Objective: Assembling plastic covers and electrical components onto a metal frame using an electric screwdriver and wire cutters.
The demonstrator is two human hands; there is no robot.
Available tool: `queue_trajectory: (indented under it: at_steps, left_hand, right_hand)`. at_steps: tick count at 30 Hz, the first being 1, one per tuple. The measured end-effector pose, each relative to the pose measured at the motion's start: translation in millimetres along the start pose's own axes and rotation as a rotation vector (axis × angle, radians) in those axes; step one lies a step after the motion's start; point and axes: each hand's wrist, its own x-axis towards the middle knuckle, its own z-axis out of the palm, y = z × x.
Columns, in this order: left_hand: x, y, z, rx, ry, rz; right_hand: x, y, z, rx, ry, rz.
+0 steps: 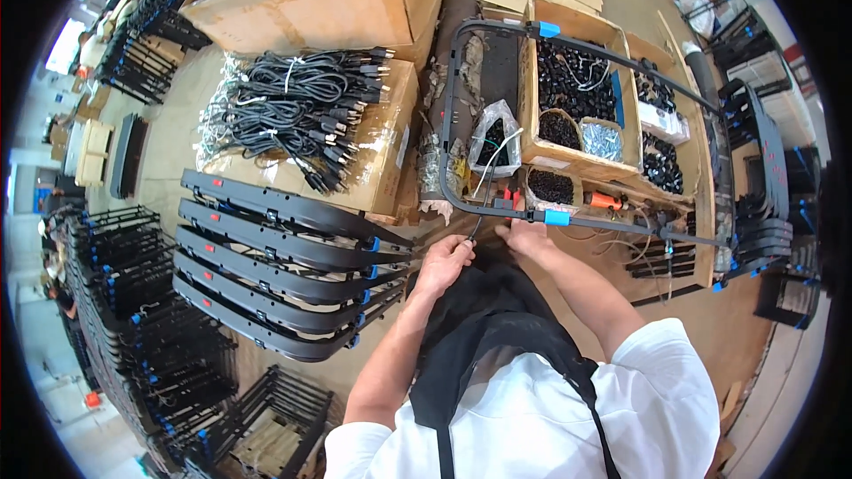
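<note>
Black tubular frame [461, 80] lying across workbench, near rail just ahead of both hands. Left hand [446, 259] curled shut at frame's lower edge, pinching thin black cable [477, 227]. Right hand [525, 235] pressed on rail beside blue clip [556, 217]; grip not discernible. Coiled black power cords [297, 106] heaped on cardboard box [390, 137], left. Stacked black frames [266, 257] below.

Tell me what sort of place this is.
Most likely a small factory assembly bench. Identical black curved parts lie stacked beside the worker, bundled black power cords rest on a cardboard box, and both hands work at a black tubular frame near an open carton of small parts.
</note>
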Motion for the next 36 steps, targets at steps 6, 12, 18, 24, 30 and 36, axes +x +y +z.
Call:
queue_trajectory:
  at_steps: [6, 12, 18, 24, 30, 36]
  left_hand:
    - [4, 11, 16, -0.119, -0.071, -0.05]
    - [14, 5, 29, -0.255, -0.069, -0.105]
    - [14, 6, 30, -0.396, -0.08, -0.059]
    - [24, 11, 38, -0.365, -0.06, -0.067]
    - [26, 15, 41, -0.179, 0.004, -0.06]
    - [25, 23, 49, -0.023, 0.081, -0.039]
  right_hand:
    - [95, 20, 29, 0.069, 0.124, 0.262]
    - [59, 38, 43, 0.438, 0.232, 0.292]
    - [-78, 13, 23, 0.83, -0.031, 0.234]
    - [-143, -3, -2, 0.717, -0.02, -0.056]
    - [-138, -14, -7, 0.631, 0.011, -0.108]
    - [-136, -21, -21, 0.605, -0.1, -0.127]
